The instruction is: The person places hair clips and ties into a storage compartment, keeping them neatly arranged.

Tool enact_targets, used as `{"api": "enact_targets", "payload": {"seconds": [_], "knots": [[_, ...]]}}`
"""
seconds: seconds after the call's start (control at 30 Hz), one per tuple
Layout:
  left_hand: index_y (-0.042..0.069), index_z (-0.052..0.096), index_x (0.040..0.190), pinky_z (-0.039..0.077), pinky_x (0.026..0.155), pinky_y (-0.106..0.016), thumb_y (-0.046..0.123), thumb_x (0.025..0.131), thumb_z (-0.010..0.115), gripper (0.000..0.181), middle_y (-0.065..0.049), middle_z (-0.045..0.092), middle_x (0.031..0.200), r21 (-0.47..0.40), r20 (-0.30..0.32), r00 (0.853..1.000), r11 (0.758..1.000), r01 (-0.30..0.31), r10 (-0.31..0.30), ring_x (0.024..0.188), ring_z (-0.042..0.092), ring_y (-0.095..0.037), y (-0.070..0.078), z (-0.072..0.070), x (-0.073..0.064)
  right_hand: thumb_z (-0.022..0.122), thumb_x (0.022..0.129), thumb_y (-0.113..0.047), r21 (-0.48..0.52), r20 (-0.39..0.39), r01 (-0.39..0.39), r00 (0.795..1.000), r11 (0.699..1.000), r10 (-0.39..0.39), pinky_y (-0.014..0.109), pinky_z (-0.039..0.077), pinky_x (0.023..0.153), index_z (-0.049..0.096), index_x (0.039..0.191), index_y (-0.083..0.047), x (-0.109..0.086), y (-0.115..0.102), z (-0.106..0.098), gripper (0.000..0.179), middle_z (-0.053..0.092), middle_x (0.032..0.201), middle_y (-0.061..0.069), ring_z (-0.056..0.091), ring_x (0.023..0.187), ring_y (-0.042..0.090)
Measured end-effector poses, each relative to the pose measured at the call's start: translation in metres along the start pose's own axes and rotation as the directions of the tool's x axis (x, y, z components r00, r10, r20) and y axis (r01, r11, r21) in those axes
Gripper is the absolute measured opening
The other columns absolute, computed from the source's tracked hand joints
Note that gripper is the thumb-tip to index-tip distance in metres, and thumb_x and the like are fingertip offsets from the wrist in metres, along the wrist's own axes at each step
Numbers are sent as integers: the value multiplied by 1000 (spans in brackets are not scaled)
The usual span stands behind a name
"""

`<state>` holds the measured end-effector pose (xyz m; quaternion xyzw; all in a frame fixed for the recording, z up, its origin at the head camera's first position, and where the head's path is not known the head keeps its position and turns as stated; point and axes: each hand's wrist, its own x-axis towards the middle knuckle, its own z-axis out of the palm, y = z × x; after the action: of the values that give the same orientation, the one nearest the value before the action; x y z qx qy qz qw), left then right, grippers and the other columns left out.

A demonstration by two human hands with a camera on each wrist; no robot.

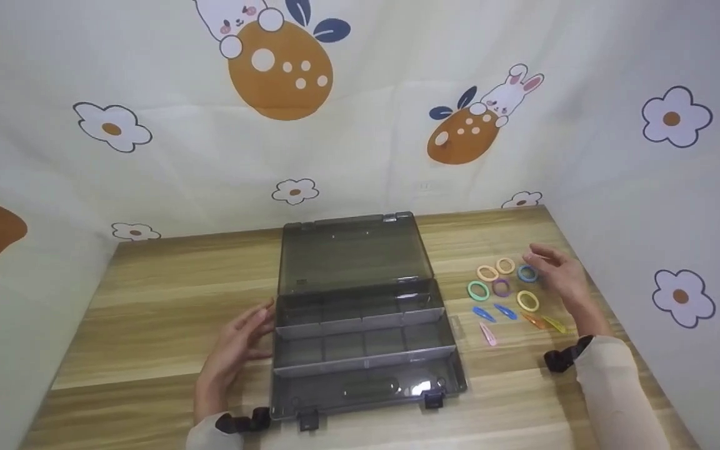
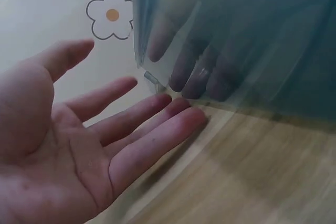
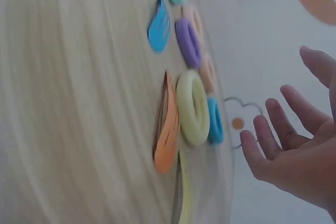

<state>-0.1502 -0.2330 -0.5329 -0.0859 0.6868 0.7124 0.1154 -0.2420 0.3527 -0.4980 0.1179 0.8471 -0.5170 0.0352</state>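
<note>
A dark see-through storage box (image 1: 365, 361) lies with its lid (image 1: 354, 256) folded back, and its compartments hold nothing visible. Along its left side is my left hand (image 1: 235, 347), fingers extended close to the wall; in the left wrist view the palm (image 2: 68, 145) faces up and the fingertips are near the clear plastic. My right hand (image 1: 563, 275) hovers by the blue hair tie (image 1: 527, 273), holding nothing, its fingers loosely bent. Around it lie a yellow hair tie (image 1: 527, 301), a purple one (image 1: 501, 287), a green one (image 1: 478, 290) and two peach ones (image 1: 487, 273).
Snap hair clips lie nearer me: a pink clip (image 1: 488, 334), two blue clips (image 1: 484, 314), an orange clip (image 3: 166, 129) and a yellow clip (image 1: 554, 324). Two latches (image 1: 308, 420) stick out at the box's front. A patterned cloth (image 1: 366, 144) hangs behind the wooden table (image 1: 166, 312).
</note>
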Motion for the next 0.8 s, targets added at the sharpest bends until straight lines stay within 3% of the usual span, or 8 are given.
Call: {"api": "enact_targets", "payload": {"seconds": [0.2, 0.3, 0.43, 0.67, 0.8], "knots": [[6, 40, 153, 36, 103, -7, 21, 99, 62, 60, -13, 42, 158, 166, 136, 989, 983, -81, 59, 147, 39, -31, -10, -10, -3, 62, 99, -37, -22, 183, -42, 982, 999, 45, 51, 26, 124, 27, 156, 1, 10, 20, -12, 77, 26, 162, 28, 27, 150, 39], [3, 32, 155, 40, 104, -11, 16, 97, 63, 67, -19, 36, 160, 163, 206, 976, 981, -102, 67, 148, 35, -36, -14, -13, -4, 67, 96, -38, -68, 221, -7, 975, 998, 22, 54, 24, 123, 28, 155, 3, 14, 24, -14, 82, 28, 161, 28, 26, 150, 43], [2, 27, 157, 46, 104, -19, 10, 96, 64, 72, -23, 33, 161, 119, 244, 968, 988, -97, 66, 149, 33, -39, -17, -15, -5, 69, 94, -38, -95, 246, 16, 969, 995, 8, 54, 27, 122, 30, 155, 2, 15, 24, -13, 82, 31, 160, 27, 31, 148, 44], [1, 26, 157, 48, 103, -21, 10, 95, 66, 74, -24, 33, 160, 107, 249, 966, 989, -101, 72, 148, 32, -40, -17, -14, -4, 73, 92, -26, -137, 241, 0, 970, 991, 34, 50, 35, 119, 33, 155, -1, 13, 23, -11, 78, 37, 155, 31, 39, 144, 44], [0, 26, 157, 48, 102, -21, 10, 94, 67, 75, -26, 32, 160, 126, 240, 968, 986, -104, 71, 147, 34, -40, -15, -13, -4, 76, 89, -21, -170, 210, -7, 977, 985, 44, 37, 45, 109, 41, 151, -2, 13, 23, -9, 73, 42, 151, 32, 44, 139, 42]]}}
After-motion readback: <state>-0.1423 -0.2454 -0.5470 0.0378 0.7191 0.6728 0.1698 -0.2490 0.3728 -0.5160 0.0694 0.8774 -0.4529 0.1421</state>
